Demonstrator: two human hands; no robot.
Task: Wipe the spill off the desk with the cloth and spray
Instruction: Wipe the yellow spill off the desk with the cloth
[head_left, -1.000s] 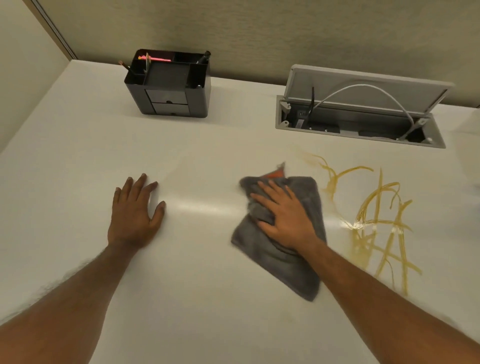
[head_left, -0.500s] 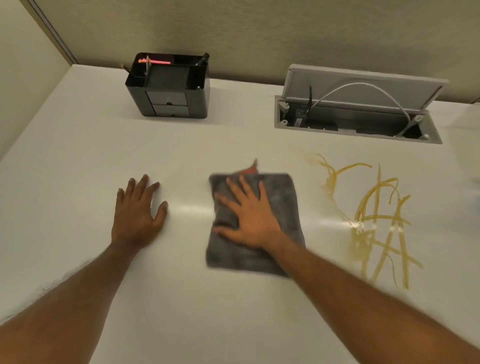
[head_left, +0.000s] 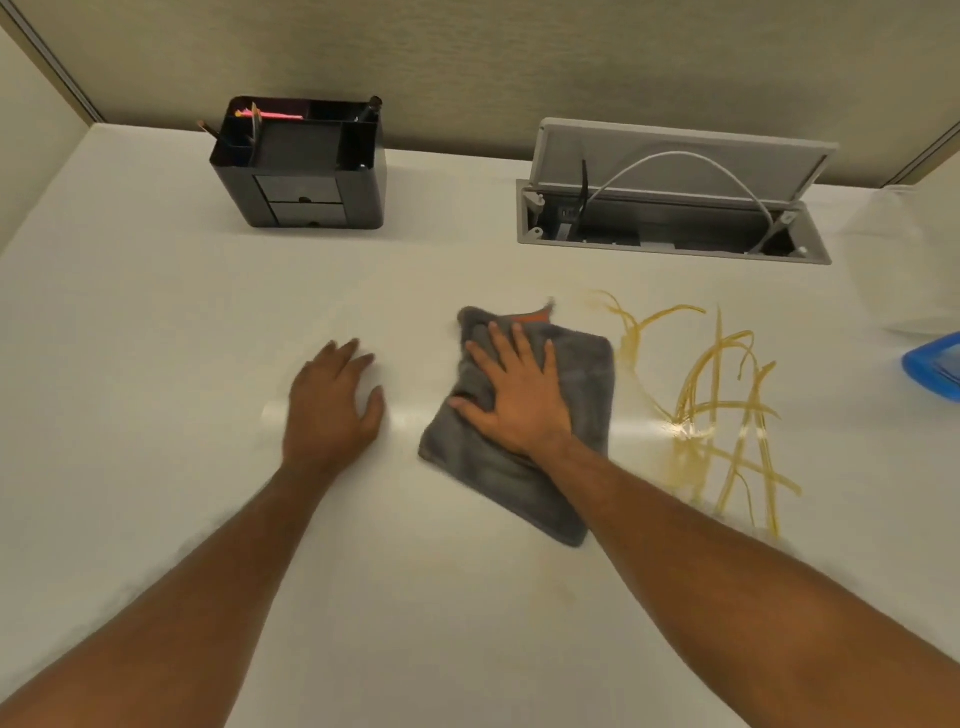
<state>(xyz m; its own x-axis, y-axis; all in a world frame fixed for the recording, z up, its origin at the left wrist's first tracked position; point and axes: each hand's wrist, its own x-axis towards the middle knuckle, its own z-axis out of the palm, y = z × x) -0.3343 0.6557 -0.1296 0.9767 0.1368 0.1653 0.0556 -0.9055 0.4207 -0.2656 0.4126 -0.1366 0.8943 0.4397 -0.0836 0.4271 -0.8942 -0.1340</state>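
White desk against a partition: the right hand presses the grey cloth flat, fingers spread, just left of the yellow spill, poised to sweep. The left hand, fingers relaxed, braces on the desk.

right hand slides the grey cloth back toward the right edge of the desk, up beside the yellow spill, cloth turns askew, left hand shifts closer to it
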